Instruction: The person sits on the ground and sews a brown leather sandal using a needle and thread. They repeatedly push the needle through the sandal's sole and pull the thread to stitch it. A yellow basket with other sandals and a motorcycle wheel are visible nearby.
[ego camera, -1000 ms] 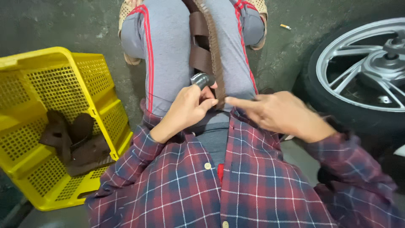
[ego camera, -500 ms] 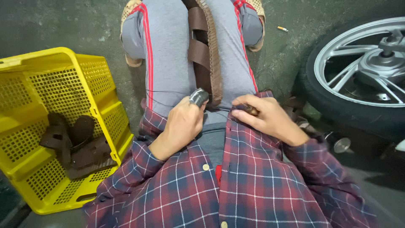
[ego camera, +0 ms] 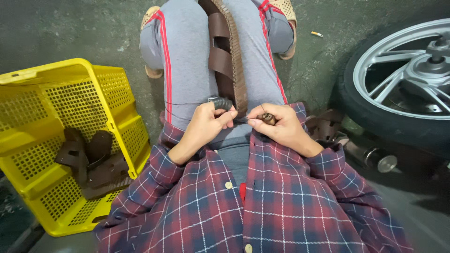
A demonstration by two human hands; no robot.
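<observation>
Several brown leather pieces (ego camera: 89,164) wait in the yellow crate (ego camera: 117,136) at left as the left hand (ego camera: 206,124) grips a dark thread spool (ego camera: 220,102) and the right hand (ego camera: 279,126) pinches a small tool at the half-stitched strap (ego camera: 227,56).

One head-worn camera looks steeply down, close over the seated person's lap.

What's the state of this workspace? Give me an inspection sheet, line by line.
Surface: dark concrete floor, stained.
Job's things: brown leather strap lying along the lap; dark tool at its near end.
Clutter: yellow crate holding brown leather pieces; cigarette butt.
Hands: left hand on the tool; right hand pinching a small brown piece.
Cables: thin thread crossing the thigh.
Surroundings: wheel, more leather pieces beside it.
</observation>
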